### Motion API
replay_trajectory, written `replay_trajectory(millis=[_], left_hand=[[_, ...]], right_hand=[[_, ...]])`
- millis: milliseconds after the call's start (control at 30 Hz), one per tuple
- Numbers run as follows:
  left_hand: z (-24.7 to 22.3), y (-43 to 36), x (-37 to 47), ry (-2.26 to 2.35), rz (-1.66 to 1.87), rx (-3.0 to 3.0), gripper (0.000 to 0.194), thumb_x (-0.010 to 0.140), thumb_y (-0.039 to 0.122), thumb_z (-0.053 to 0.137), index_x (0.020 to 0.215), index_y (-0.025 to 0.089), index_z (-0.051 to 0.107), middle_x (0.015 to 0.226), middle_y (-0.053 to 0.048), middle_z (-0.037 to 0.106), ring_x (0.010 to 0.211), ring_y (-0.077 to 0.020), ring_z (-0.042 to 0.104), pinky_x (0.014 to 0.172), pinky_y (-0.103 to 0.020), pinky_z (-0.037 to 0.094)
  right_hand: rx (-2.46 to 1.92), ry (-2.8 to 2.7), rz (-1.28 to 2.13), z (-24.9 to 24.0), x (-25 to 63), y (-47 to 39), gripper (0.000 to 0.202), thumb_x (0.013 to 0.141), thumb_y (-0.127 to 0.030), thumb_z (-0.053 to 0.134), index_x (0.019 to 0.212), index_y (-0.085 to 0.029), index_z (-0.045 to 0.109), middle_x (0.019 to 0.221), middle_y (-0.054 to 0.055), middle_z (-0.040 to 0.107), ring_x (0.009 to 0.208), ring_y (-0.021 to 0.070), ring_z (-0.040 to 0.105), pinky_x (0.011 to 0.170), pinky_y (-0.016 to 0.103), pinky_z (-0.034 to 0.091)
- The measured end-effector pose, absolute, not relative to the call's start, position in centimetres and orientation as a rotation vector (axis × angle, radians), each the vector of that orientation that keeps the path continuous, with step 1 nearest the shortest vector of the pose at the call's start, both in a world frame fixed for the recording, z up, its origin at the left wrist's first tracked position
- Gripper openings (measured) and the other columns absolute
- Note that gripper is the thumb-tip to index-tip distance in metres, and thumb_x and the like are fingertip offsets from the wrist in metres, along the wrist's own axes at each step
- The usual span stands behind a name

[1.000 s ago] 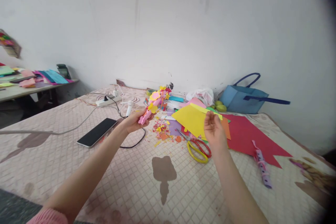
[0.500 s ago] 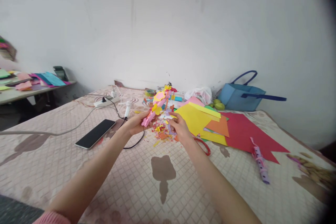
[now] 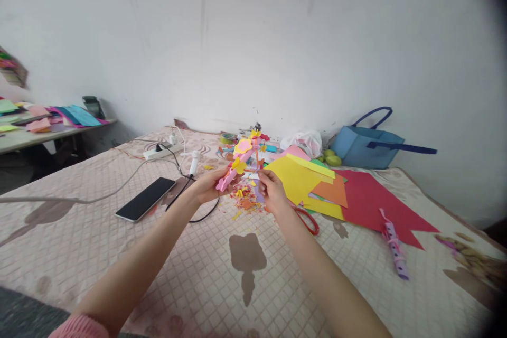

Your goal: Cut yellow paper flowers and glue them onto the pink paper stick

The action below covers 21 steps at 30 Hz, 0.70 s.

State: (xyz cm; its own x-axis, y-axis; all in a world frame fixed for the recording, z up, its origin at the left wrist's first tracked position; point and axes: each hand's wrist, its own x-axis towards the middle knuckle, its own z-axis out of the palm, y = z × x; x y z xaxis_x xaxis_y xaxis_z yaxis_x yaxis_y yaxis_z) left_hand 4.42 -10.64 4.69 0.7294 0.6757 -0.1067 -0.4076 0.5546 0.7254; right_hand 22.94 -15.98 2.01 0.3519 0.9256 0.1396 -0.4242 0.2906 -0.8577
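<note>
My left hand point(image 3: 211, 186) is closed around the lower end of a pink paper stick decorated with paper flowers point(image 3: 239, 161). The stick leans up and to the right, with yellow and pink blossoms along it and a red one near its top. Just to its right, my right hand point(image 3: 271, 188) has its thumb and fingers pinched together at the hanging orange parts of the craft. What lies between those fingertips is too small to make out. Beneath both hands is a pile of small coloured paper scraps point(image 3: 246, 203).
Red-handled scissors point(image 3: 311, 223) lie beside yellow sheets point(image 3: 291, 177) and red paper point(image 3: 380, 200). A purple paper roll point(image 3: 396, 253) is farther right. On the left are a phone point(image 3: 146, 199), a white glue gun point(image 3: 194, 162) and a power strip point(image 3: 158, 152). A blue bag point(image 3: 362, 145) stands behind.
My right hand's fingers, stretched toward the flower stick before, have drawn together into a pinch. My left hand keeps hold of the stick. The view has shifted slightly.
</note>
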Motion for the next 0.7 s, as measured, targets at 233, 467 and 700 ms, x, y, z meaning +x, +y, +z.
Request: replay_trajectory(millis=[233, 467, 700], left_hand=[[3.9, -10.0, 4.4, 0.428, 0.649, 0.714, 0.019, 0.089, 0.019, 0.050, 0.103, 0.010, 0.059, 0.102, -0.017, 0.063, 0.081, -0.0162, 0.063, 0.052, -0.019, 0.048], [3.8, -10.0, 4.3, 0.398, 0.665, 0.706, 0.019, 0.090, 0.020, 0.047, 0.102, 0.010, 0.059, 0.105, -0.018, 0.062, 0.083, -0.0163, 0.062, 0.053, -0.018, 0.047], [3.7, -9.9, 4.3, 0.398, 0.677, 0.715, 0.021, 0.092, 0.020, 0.045, 0.102, 0.009, 0.059, 0.106, -0.018, 0.062, 0.081, -0.0150, 0.062, 0.053, -0.018, 0.048]], right_hand=[[-0.682, -0.611, 1.088, 3.1, 24.0, -17.2, 0.028, 0.053, -0.025, 0.079, 0.070, -0.021, 0.057, 0.056, -0.010, 0.045, 0.043, 0.0027, 0.037, 0.034, 0.014, 0.024], [-0.613, -0.520, 1.171, 2.4, 24.1, -17.6, 0.024, 0.055, -0.018, 0.078, 0.069, -0.020, 0.058, 0.059, -0.009, 0.052, 0.043, 0.0019, 0.041, 0.033, 0.012, 0.026], [-0.536, -0.416, 1.220, 2.0, 25.0, -17.9, 0.013, 0.066, -0.013, 0.070, 0.071, -0.020, 0.060, 0.077, -0.004, 0.068, 0.048, 0.0028, 0.049, 0.035, 0.011, 0.036]])
